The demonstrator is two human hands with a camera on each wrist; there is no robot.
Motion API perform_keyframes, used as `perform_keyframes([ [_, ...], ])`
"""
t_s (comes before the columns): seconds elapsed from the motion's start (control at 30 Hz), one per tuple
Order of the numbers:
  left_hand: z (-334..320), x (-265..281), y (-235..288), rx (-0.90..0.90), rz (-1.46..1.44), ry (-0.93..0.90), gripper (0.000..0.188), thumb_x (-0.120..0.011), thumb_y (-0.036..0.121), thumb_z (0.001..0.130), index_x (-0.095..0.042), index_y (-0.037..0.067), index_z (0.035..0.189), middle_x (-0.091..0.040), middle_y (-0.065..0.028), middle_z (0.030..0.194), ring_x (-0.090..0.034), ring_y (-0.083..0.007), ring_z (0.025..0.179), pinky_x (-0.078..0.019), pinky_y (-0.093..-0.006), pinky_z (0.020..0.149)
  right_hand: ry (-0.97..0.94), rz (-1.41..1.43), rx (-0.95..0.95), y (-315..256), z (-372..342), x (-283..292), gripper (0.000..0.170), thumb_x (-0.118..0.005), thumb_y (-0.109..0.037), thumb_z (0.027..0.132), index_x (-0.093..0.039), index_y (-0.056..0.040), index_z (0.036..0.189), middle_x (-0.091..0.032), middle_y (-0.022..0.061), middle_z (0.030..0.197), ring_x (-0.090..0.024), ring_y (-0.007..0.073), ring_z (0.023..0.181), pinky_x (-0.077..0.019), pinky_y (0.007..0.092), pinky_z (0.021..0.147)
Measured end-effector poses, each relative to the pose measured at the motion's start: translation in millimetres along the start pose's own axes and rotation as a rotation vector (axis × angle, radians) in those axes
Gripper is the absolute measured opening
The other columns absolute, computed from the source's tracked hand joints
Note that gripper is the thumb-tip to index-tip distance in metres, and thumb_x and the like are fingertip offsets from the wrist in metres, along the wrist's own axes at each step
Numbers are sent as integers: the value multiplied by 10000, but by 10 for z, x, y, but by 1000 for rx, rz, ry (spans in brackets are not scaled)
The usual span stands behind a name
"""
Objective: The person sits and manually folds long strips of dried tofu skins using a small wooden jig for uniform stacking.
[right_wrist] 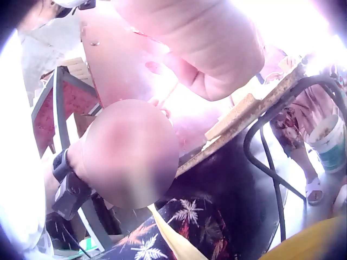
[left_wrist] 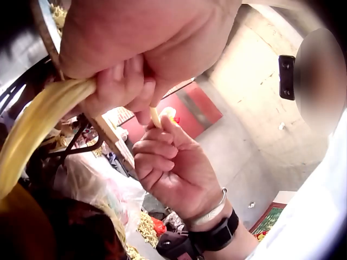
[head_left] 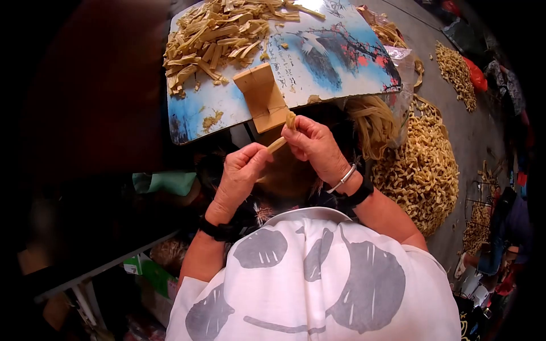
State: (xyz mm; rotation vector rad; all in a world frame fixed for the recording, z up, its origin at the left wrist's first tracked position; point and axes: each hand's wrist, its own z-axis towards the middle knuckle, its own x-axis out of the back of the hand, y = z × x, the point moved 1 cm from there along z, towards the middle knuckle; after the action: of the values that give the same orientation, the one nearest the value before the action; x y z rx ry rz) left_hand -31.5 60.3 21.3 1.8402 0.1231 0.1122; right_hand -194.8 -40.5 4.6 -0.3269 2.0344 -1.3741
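Observation:
In the head view a pale yellow, flat, pliable strip (head_left: 277, 145) spans the short gap between the two hands. My left hand (head_left: 242, 176) grips one stretch of it with curled fingers. Thumb and fingertips of my right hand (head_left: 318, 149) pinch the other end, where a folded bit stands up above them. In the left wrist view a long tail of the strip (left_wrist: 40, 132) hangs from the left hand. The right wrist view shows the strip's tail (right_wrist: 173, 238) hanging over dark patterned cloth. Just beyond the hands, an L-shaped wooden piece (head_left: 264, 102) sits at the board's near edge.
A painted board (head_left: 341, 74) carries a heap of short yellow pieces (head_left: 216, 40) at its far left. Long strips (head_left: 372, 125) hang over its right side. Right of me stands a large heap of small knotted pieces (head_left: 418, 170). Another pile (head_left: 455, 74) lies on the floor beside a red bag (head_left: 475, 74).

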Motion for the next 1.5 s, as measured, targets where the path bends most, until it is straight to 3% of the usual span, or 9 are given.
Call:
perform_keyframes([
  [0.23, 583, 257, 340, -389, 624, 202, 157, -607, 139, 963, -660, 3, 906, -537, -31, 663, -462, -69, 615, -409, -248, 563, 134, -384, 363, -252, 579, 29, 257, -595, -258, 983, -628, -3, 970, -604, 29, 673, -578, 87, 615, -485, 255, 592],
  [0.33, 829, 347, 359, -530, 602, 322, 149, -607, 125, 961, -658, -3, 905, -519, -38, 640, -463, -83, 603, -406, -257, 558, 151, -500, 433, -338, 773, -2, 200, -558, -207, 1012, -636, -23, 1032, -536, -45, 697, -496, 25, 627, -431, 208, 568],
  [0.5, 1106, 352, 189, -459, 538, 431, 166, -602, 135, 954, -653, -7, 886, -535, -52, 638, -490, -121, 594, -417, -288, 558, 315, -944, 667, -243, 1046, 29, 110, -595, -130, 911, -577, -22, 898, -642, 192, 820, -619, 412, 808, -505, 436, 682],
  [0.83, 860, 462, 26, -163, -168, 213, 177, -531, 140, 992, -652, 15, 1022, -565, 23, 726, -486, -63, 621, -406, -214, 601, 125, -870, 406, -273, 844, 220, 164, -579, -159, 921, -633, -4, 928, -671, 176, 789, -655, 367, 754, -513, 409, 683],
  [0.97, 440, 239, -44, -196, -100, 203, 187, -565, 129, 992, -662, 0, 1086, -636, 5, 848, -559, -58, 771, -440, -193, 748, -41, -792, 268, -159, 280, 242, 194, -587, -178, 961, -641, -6, 1031, -606, 57, 698, -577, 98, 641, -489, 258, 628],
  [1.1, 197, -115, -234, -208, -86, 154, 173, -625, 86, 955, -672, -15, 1087, -674, -6, 916, -606, -70, 861, -486, -216, 802, 1, -853, 251, -70, -68, -5, 349, -692, -246, 895, -639, -12, 1149, -654, 127, 750, -623, 223, 639, -495, 319, 617],
  [1.27, 70, -213, -478, -206, 237, 333, 199, -665, 174, 942, -683, -11, 1014, -680, -32, 858, -636, -112, 824, -514, -235, 762, 115, -906, 611, 283, -143, -96, 223, -655, -137, 895, -657, -37, 1094, -631, 126, 852, -652, 306, 740, -522, 361, 674],
  [1.4, -71, -106, -707, 694, -703, -57, 287, -588, 307, 992, -641, 36, 1070, -672, -58, 929, -653, -172, 848, -546, -303, 809, 1, -851, 605, 371, -352, -134, 145, -634, -112, 906, -642, -30, 1025, -638, 133, 850, -662, 325, 748, -528, 374, 652],
  [1.5, -78, -238, -771, 535, -701, 8, 240, -617, 178, 963, -617, 3, 1127, -661, -62, 974, -654, -155, 855, -562, -287, 744, -112, -830, 590, 517, -509, -128, 152, -650, -136, 896, -622, -20, 991, -655, 154, 852, -662, 343, 759, -537, 372, 647],
])
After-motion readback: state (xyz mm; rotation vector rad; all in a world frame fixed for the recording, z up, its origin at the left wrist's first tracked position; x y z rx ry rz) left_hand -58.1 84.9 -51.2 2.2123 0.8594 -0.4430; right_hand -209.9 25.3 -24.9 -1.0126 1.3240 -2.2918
